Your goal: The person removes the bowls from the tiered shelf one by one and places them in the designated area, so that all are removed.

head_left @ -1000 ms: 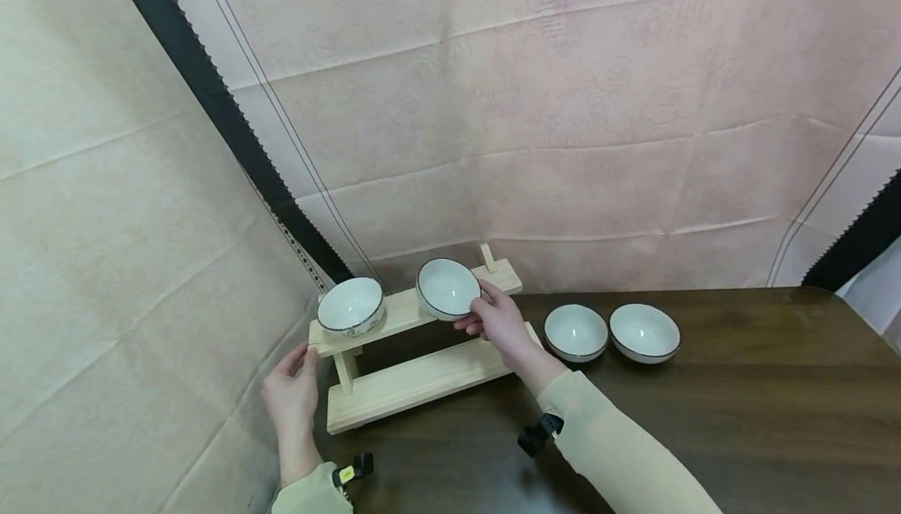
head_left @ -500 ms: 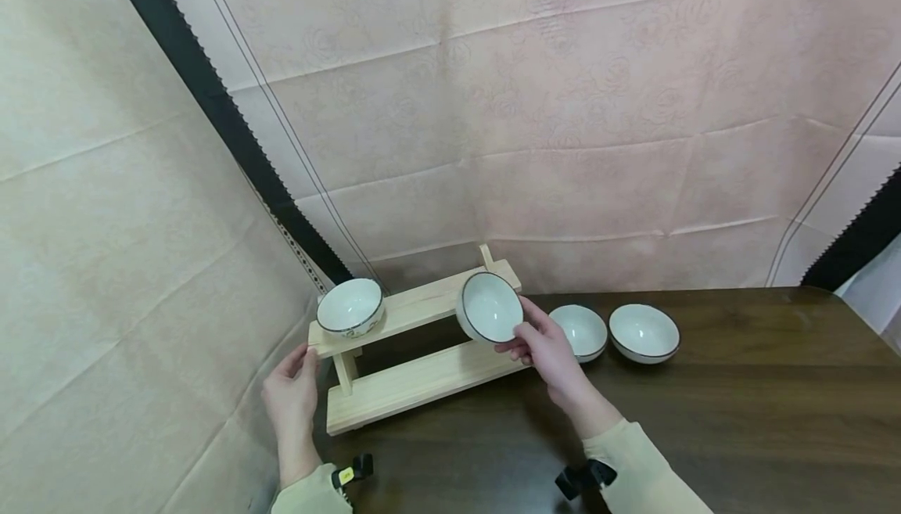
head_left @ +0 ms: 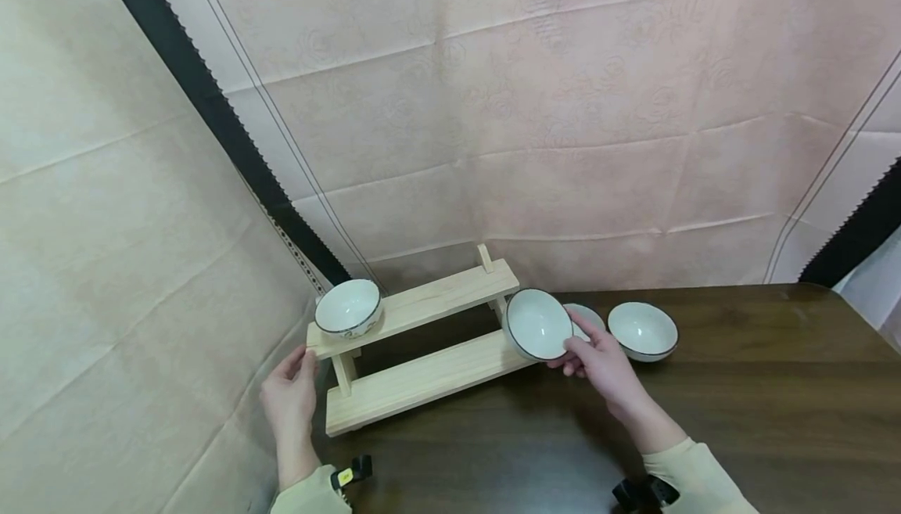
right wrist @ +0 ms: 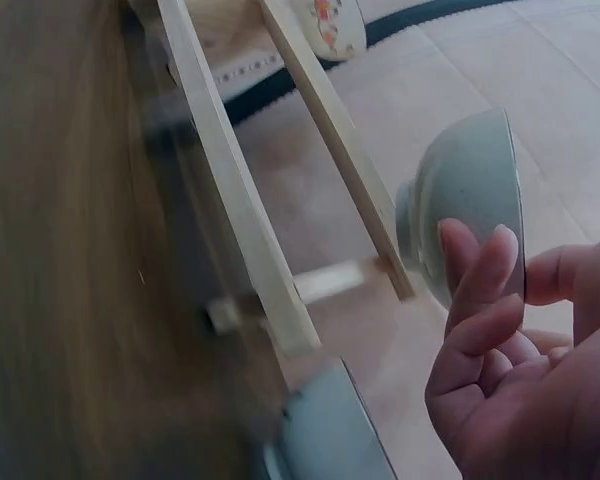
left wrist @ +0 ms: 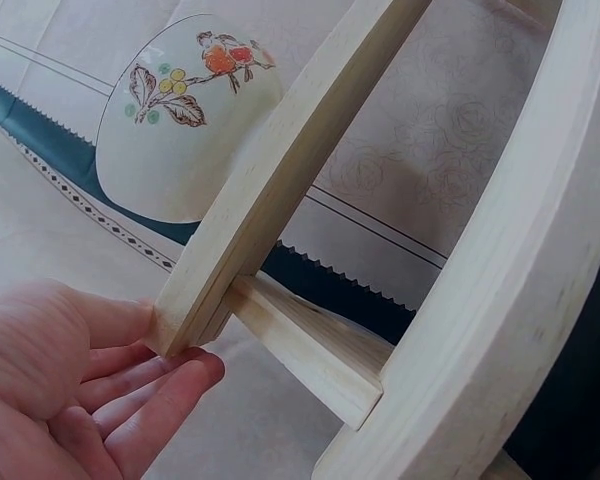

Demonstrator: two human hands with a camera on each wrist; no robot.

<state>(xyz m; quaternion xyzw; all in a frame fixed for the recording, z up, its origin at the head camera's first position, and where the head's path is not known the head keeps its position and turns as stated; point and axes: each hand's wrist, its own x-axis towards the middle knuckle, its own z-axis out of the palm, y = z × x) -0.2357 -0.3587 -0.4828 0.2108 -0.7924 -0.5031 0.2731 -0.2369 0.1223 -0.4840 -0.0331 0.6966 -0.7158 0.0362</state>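
Note:
My left hand (head_left: pixel 290 398) pinches the left end of the upper board of a two-tier wooden shelf (head_left: pixel 436 295), thumb on one side and fingers on the other. On that board's left part sits a white bowl (head_left: pixel 348 307); the left wrist view shows a bird and leaves painted on its side. My right hand (head_left: pixel 605 365) grips a second white, dark-rimmed bowl (head_left: pixel 538 326) by its rim, thumb inside and fingers outside. This bowl is tilted and held off the table, by the shelf's right end. It partly covers another bowl (head_left: pixel 586 318) behind it.
A further white bowl (head_left: pixel 644 331) stands on the dark wooden table (head_left: pixel 767 389), right of the partly hidden one. Pale patterned cloth (head_left: pixel 619 107) hangs behind the table and another sheet stands at the left. The lower board (head_left: pixel 422 385) runs in front of the upper one.
My right hand has carried its bowl rightward and a little down, from above the upper board to the shelf's right end. The left hand keeps its grip on the shelf.

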